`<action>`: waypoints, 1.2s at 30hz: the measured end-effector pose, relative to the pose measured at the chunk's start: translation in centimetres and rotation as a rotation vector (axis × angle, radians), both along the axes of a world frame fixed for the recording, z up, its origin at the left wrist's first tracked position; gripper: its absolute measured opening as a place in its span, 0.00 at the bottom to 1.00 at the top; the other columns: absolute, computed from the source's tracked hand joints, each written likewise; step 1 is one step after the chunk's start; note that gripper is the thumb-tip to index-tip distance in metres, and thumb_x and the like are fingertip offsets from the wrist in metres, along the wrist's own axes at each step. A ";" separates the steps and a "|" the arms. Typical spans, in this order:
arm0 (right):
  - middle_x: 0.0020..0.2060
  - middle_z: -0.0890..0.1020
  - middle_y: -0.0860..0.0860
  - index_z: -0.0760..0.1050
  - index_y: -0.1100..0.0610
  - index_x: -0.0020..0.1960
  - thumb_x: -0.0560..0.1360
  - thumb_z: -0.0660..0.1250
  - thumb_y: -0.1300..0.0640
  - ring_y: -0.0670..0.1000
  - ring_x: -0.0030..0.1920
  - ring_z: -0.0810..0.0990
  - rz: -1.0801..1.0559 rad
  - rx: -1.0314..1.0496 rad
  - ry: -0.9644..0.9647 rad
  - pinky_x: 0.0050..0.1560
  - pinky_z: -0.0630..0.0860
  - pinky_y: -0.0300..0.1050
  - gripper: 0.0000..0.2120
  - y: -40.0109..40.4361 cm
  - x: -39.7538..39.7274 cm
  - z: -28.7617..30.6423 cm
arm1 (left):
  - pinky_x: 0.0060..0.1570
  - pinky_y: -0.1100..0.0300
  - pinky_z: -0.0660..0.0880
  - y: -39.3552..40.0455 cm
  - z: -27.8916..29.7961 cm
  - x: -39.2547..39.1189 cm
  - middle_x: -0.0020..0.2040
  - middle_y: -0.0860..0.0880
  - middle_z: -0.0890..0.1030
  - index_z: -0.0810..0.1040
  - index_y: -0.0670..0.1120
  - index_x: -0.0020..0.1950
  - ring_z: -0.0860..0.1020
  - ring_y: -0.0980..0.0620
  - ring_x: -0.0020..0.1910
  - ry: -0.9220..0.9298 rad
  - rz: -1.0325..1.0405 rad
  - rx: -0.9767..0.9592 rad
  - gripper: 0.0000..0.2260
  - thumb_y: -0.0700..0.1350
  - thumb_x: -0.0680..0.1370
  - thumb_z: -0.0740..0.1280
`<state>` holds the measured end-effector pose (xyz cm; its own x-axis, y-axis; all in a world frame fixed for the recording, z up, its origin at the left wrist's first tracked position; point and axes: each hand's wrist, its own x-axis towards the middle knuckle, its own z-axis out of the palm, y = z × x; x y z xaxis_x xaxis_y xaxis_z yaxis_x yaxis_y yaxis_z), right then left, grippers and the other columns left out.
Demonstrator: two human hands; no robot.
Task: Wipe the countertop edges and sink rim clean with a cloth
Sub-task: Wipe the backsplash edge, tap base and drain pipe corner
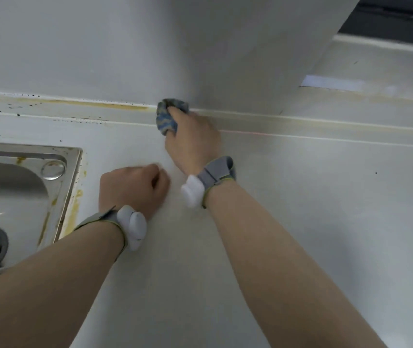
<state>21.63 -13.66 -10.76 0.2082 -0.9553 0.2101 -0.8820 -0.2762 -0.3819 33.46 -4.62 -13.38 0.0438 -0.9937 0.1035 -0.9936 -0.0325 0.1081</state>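
Gripping one bunched blue cloth (166,116), my right hand (192,141) presses it to the counter (300,209) back edge at 12 o'clock, fingers hidden. My left hand (135,189) rests fisted, holding nothing. One steel sink (69,177), cut off at 9 o'clock; open counter toward 3.

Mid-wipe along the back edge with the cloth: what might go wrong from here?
1. The right hand holds the cloth bunched, so it may skip the yellow stain in the seam.
2. Wiping through the black specks may smear them.
3. The sink rim, yellow-stained too, could be forgotten.
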 end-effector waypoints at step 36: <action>0.27 0.71 0.53 0.74 0.59 0.46 0.77 0.50 0.51 0.49 0.22 0.60 -0.166 1.026 -1.266 0.24 0.51 0.38 0.16 8.3 -2.9 1.0 | 0.39 0.61 0.72 3.0 2.2 0.0 0.38 0.54 0.80 0.80 0.49 0.47 0.77 0.54 0.38 0.839 0.120 -0.001 0.12 0.57 0.76 0.66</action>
